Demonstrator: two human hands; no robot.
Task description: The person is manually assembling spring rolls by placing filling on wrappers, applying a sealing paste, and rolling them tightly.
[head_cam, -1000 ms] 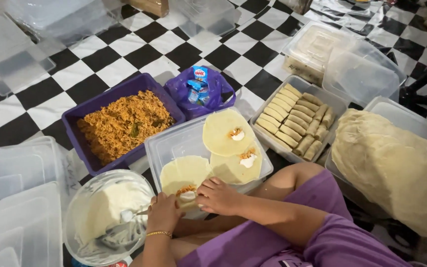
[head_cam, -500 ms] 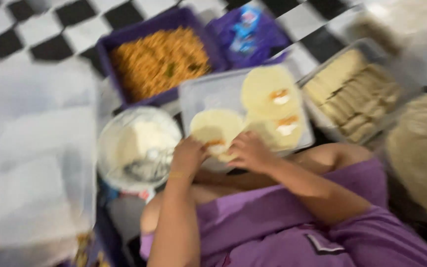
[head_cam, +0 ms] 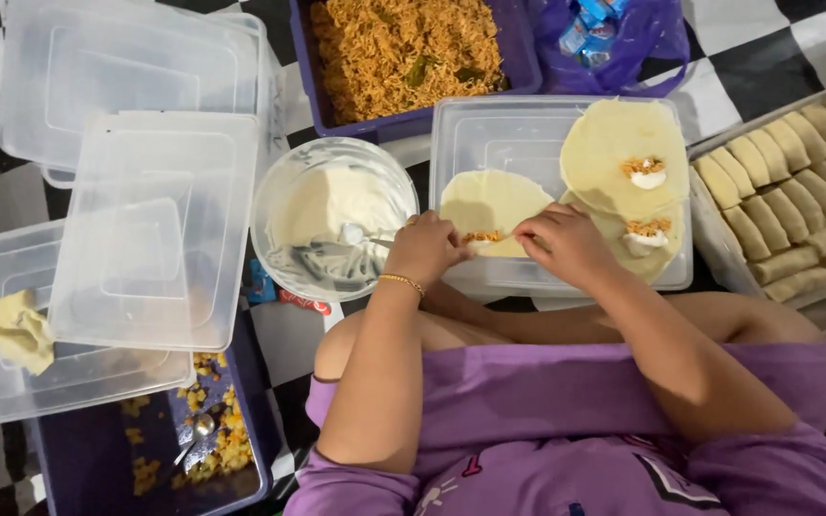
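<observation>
A pale round wrapper (head_cam: 491,199) with a bit of orange filling lies on a clear upturned container (head_cam: 489,134). My left hand (head_cam: 425,248) pinches the wrapper's near left edge. At the near right edge, my right hand (head_cam: 566,244) grips it and folds it over the filling. Two more wrappers (head_cam: 623,139), each topped with noodles and white cream, lie to the right on the same container.
A round bowl of white paste with a spoon (head_cam: 335,229) stands left of my hands. A purple tub of fried noodles (head_cam: 403,53) is behind. Rolled pieces fill a tray (head_cam: 786,215) at right. Clear lids and boxes (head_cam: 150,229) are stacked at left.
The view has swung left and closer, bringing the stacked clear boxes into sight. Both hands stay on the near wrapper, folding its edge over the filling.
</observation>
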